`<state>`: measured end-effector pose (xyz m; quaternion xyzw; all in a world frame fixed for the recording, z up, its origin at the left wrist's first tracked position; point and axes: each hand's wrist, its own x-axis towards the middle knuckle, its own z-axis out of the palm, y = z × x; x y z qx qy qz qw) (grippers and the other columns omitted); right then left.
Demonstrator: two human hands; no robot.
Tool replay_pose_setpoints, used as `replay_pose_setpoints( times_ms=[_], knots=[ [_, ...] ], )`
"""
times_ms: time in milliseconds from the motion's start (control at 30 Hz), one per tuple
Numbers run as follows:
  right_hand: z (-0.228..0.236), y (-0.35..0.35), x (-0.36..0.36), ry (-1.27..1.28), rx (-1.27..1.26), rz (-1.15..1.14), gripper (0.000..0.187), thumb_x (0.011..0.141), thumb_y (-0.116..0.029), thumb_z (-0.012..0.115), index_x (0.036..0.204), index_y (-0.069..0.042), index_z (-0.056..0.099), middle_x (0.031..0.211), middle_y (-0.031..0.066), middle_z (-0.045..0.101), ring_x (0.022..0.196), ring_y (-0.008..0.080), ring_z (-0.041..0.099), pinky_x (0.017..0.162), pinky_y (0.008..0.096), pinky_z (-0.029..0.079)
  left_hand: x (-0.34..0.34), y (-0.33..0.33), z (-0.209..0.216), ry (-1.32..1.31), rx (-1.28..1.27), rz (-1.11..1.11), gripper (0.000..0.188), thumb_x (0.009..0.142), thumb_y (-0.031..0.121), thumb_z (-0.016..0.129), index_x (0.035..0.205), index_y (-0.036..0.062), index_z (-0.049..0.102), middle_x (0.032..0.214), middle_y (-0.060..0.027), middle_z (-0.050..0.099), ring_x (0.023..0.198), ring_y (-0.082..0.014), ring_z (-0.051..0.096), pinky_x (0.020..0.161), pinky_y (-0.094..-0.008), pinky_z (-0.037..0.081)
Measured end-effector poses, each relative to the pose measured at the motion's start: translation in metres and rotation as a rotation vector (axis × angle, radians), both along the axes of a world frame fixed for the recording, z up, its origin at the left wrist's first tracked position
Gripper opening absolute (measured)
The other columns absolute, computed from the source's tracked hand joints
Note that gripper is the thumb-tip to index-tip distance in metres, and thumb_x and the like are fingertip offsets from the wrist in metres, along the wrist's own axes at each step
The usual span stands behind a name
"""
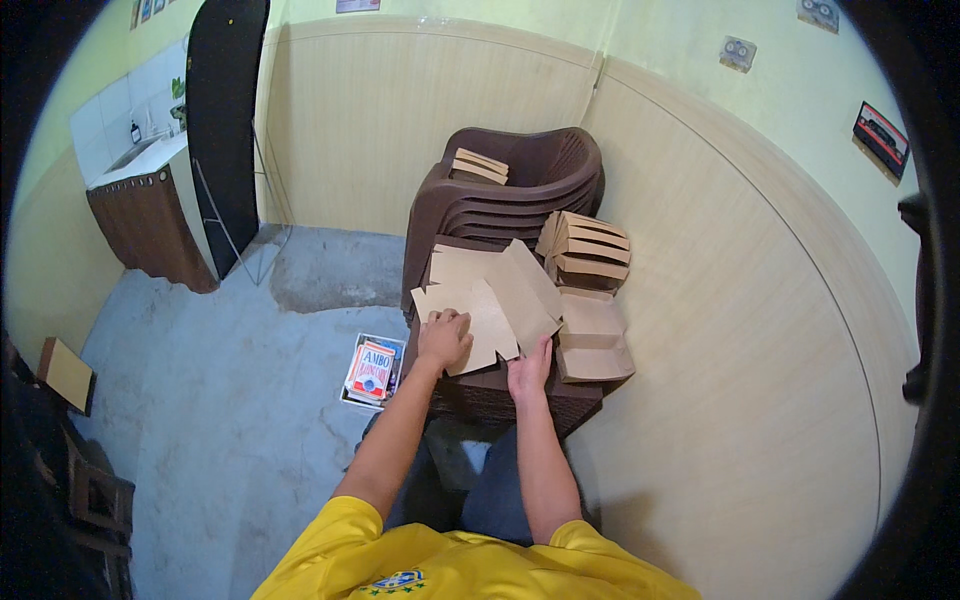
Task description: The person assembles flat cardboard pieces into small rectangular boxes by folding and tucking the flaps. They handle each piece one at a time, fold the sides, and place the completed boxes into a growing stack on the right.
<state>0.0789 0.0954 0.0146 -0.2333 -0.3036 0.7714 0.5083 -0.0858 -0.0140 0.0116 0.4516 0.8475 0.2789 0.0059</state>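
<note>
My left hand (445, 340) rests on top of a flat brown cardboard box blank (487, 312) with notched edges, its fingers apart and slightly bent. Close to it, my right hand (530, 372) grips the near corner of a second, tilted cardboard blank (525, 285), thumb up along the edge. The two blanks overlap, and another pale cardboard piece (460, 262) lies beneath them. All of this sits on a dark brown stack of plastic stools or a small table (480, 398). Just right of my right hand is an opened cardboard box (592, 340).
Behind stand stacked brown plastic chairs (500, 205), with folded boxes (480, 166) on the seat. More folded cardboard boxes (590, 248) pile up against the right wall. A white bin (372, 370) of packages sits on the floor at left. A sink counter (140, 165) stands far left.
</note>
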Motion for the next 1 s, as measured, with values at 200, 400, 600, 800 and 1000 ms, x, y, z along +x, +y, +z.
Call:
replay_pose_setpoints(
  times_ms=[200,400,600,800,1000],
  knots=[
    [-0.001,0.006,-0.003,-0.511,0.268,-0.04,0.052,0.105,-0.022,0.075,0.146,0.004,0.057,0.139,0.014,0.069,0.123,0.0245,0.068,0.107,0.0392,0.052,0.027,0.001,0.017,0.147,-0.22,-0.009,0.059,0.099,0.04,0.063,0.158,0.0345,0.057,0.154,-0.0064,0.051,0.141,-0.0303,0.045,0.109,-0.0524,0.041],
    [0.0,0.015,-0.006,-0.428,0.204,0.022,0.038,0.105,-0.019,0.075,0.132,0.007,0.069,0.128,0.0124,0.075,0.115,0.0205,0.07,0.102,0.0341,0.052,0.02,0.007,0.016,0.186,-0.19,0.003,0.063,0.098,0.044,0.061,0.16,0.0335,0.053,0.15,-0.0072,0.053,0.137,-0.0311,0.047,0.108,-0.0529,0.041],
    [-0.003,0.008,-0.009,-0.482,0.454,0.143,0.042,0.105,-0.017,0.074,0.142,0.001,0.064,0.136,0.0103,0.071,0.121,0.021,0.067,0.105,0.0356,0.051,0.007,0.014,0.017,0.21,-0.186,-0.054,0.058,0.099,0.041,0.06,0.156,0.0302,0.056,0.139,-0.0074,0.058,0.131,-0.0315,0.051,0.105,-0.0518,0.044],
    [-0.018,0.001,-0.021,-0.223,0.114,0.176,0.049,0.108,-0.016,0.069,0.153,-0.003,0.052,0.141,0.0117,0.067,0.13,0.0254,0.063,0.114,0.0386,0.048,0.004,0.012,0.007,0.265,-0.114,-0.042,0.059,0.1,0.042,0.059,0.157,0.0252,0.057,0.136,-0.0075,0.059,0.128,-0.0317,0.052,0.102,-0.05,0.046],
    [-0.016,0.0,-0.013,-0.744,1.165,0.352,0.061,0.091,0.008,0.054,0.151,0.002,0.058,0.16,0.0204,0.056,0.152,0.0342,0.05,0.128,0.0397,0.037,-0.013,0.019,-0.012,0.157,-0.081,-0.091,0.053,0.103,0.036,0.058,0.153,0.0198,0.058,0.136,-0.0097,0.062,0.117,-0.0298,0.058,0.097,-0.0502,0.049]
  ],
)
